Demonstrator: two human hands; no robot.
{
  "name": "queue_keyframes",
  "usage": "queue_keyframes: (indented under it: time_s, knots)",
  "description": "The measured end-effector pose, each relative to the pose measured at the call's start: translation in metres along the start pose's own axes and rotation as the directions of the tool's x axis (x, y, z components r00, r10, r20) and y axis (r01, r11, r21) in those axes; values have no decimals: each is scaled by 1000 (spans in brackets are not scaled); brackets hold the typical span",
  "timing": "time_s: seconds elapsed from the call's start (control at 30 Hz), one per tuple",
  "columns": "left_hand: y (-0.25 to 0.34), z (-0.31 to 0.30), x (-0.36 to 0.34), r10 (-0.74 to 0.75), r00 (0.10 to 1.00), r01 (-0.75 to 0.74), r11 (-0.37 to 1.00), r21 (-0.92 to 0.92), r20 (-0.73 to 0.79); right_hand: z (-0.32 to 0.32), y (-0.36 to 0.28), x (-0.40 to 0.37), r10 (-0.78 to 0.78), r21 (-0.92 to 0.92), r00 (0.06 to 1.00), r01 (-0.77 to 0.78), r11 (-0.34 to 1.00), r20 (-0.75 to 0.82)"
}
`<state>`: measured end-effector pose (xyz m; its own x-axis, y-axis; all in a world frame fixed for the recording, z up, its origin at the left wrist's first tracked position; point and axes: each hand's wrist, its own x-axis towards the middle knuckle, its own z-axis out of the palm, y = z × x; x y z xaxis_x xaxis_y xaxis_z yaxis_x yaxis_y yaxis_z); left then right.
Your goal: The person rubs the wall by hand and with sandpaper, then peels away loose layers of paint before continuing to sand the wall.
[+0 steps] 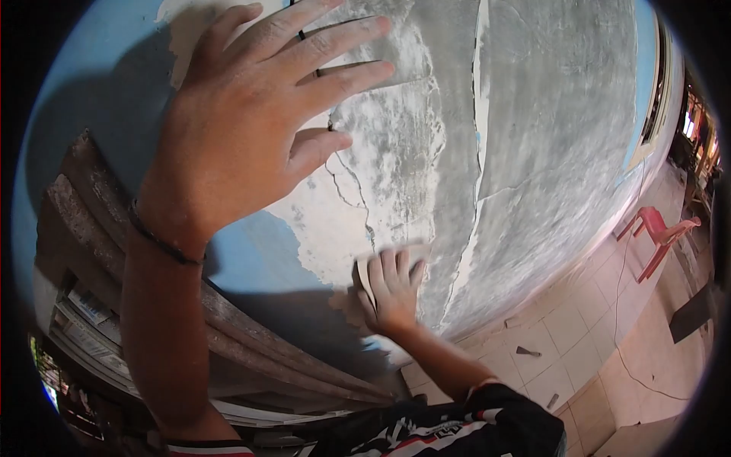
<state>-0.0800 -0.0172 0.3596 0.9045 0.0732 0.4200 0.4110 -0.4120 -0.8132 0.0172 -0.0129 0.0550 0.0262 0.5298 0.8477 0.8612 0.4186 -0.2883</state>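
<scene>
Nearest the lens, the L hand [236, 114], w/ dark wristband [164, 245], spreads its fingers by the patched wall [533, 114]; firm contact can't be told. Lower, apart from it, the R hand [397, 301] holds a pale pad [364, 276] flat to the plaster, just below a thin crack [367, 227]. Risk, as judged: the pad's edge could snag on that crack or a ragged paint edge [301, 255] & lift flakes; uneven finger pressure could tilt it. Molding [251, 335] limits room at lower L; gray plaster gives more room to R. Beyond: small tool [528, 351] on tiled floor [582, 320], red chair [659, 228].
</scene>
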Motion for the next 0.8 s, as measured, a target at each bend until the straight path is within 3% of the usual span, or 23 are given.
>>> queue_keyframes:
  time_s: [0.03,0.1,0.2,0.3,0.37,0.47,0.57,0.7,0.8]
  knots:
    - [0,13,-2,4,1000,-2,999,44,-30,-10,-9,22,33,-5,999,-33,999,5]
    - [1,12,-1,-27,1000,27,999,25,-11,-37,-20,79,-12,-5,972,12,1000,-233]
    - [8,-5,-1,-95,994,100,991,-89,59,-57,-23,120,-97,-44,940,87,995,-328]
    - [2,2,-7,-80,997,78,992,-97,-18,-36,-8,66,-52,-33,992,49,998,-114]
    - [0,0,-11,-103,994,99,984,-147,-23,-18,-2,5,69,40,962,-83,996,263]
    - [0,0,-18,-120,993,116,983,-142,-21,-9,4,-19,14,50,978,-25,998,208]
    - [5,-3,-24,-71,997,70,996,-51,-20,-44,-5,59,-97,-70,995,99,993,30]
    - [2,-4,-33,-72,996,65,991,-120,-52,-60,-12,101,-163,-51,975,157,986,-149]
    - [2,5,-34,-123,985,98,974,-204,-117,-27,6,25,-41,-41,999,39,998,-29]
